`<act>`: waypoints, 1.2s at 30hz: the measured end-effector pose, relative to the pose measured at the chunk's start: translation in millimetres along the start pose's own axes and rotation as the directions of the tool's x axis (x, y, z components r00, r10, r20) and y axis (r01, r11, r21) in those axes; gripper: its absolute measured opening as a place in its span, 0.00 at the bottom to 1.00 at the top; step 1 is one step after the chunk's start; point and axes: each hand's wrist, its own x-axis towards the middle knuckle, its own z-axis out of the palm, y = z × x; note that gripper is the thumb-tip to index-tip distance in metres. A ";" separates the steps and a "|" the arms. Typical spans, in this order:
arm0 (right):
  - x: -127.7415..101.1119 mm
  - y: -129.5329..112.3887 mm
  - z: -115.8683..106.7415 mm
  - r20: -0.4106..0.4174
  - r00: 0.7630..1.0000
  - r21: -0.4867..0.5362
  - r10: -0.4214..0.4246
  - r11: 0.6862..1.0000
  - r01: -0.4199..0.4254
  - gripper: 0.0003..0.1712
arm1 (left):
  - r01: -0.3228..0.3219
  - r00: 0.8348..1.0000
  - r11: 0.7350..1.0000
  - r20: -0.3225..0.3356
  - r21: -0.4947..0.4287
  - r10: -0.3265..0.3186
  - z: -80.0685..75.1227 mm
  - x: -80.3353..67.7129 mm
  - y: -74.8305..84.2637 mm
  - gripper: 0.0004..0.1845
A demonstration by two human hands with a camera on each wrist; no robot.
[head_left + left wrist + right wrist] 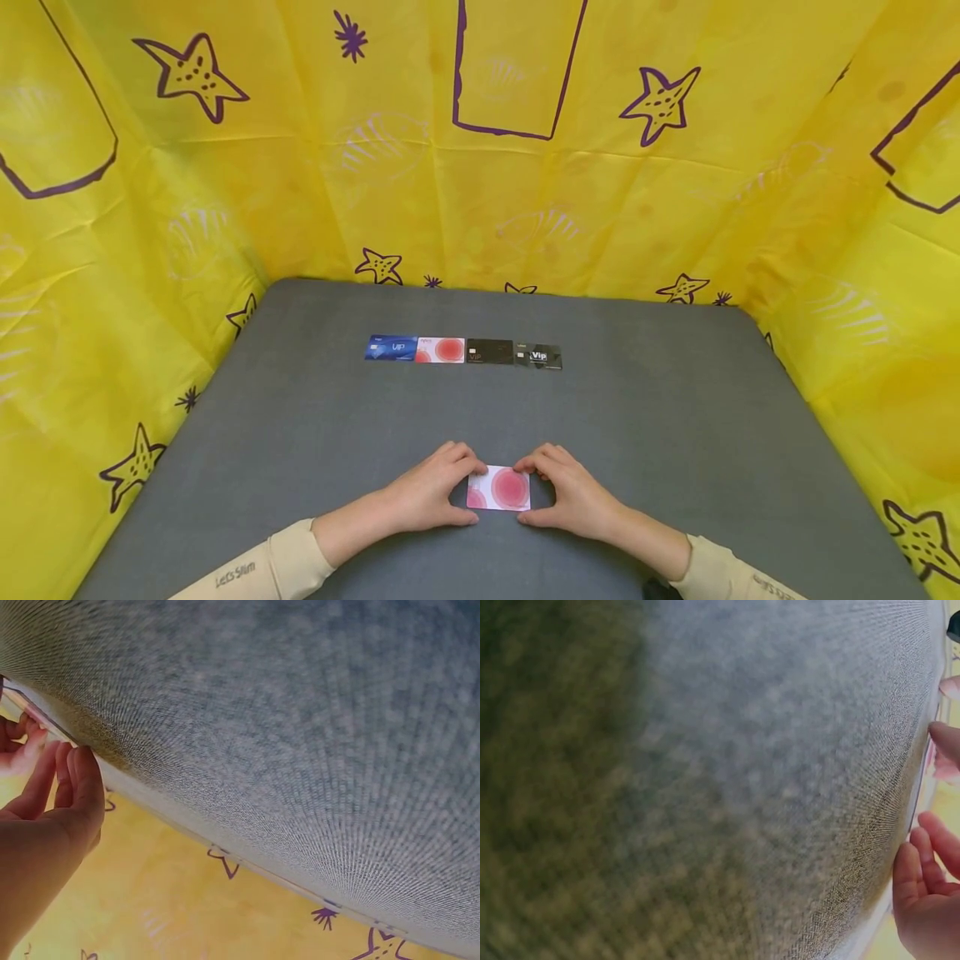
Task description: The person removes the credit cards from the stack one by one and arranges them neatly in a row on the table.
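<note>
A pink-and-white card [491,490] with a large pink circle lies at the near middle of the grey table. My left hand [427,490] holds its left end, index fingertip over the top edge and thumb at the bottom edge. At the other end my right hand [573,493] has the same hold, with the thumb close along the lower edge. In both wrist views the card is seen almost edge-on, mostly hidden by the fingers; fingertips [907,874] of the right hand show near it in the right wrist view.
Farther back, side by side, lie a blue VIP card [393,347], another pink-and-white card [441,350], a black card [490,352] and a dark grey Vip card [538,356]. Yellow patterned cloth [390,200] surrounds the grey table [637,400] at the back and sides.
</note>
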 end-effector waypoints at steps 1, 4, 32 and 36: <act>0.1 0.3 0.1 0.002 1.000 -0.001 0.000 1.000 0.000 0.30 | 0.003 1.000 1.000 0.001 -0.001 -0.003 -0.1 0.2 -0.2 0.28; 0.3 1.0 0.3 0.005 1.000 -0.003 0.003 1.000 -0.003 0.30 | 0.016 1.000 1.000 0.006 -0.005 -0.016 -0.7 0.5 -0.6 0.28; 3.1 4.2 1.6 -0.031 0.999 0.001 -0.022 1.000 0.022 0.27 | 0.026 0.999 1.000 -0.028 0.015 -0.026 1.3 1.4 -6.1 0.24; 3.8 3.9 1.2 -0.016 1.000 0.005 -0.001 1.000 0.001 0.27 | 0.017 0.999 1.000 -0.037 0.014 -0.016 2.3 1.4 -7.3 0.24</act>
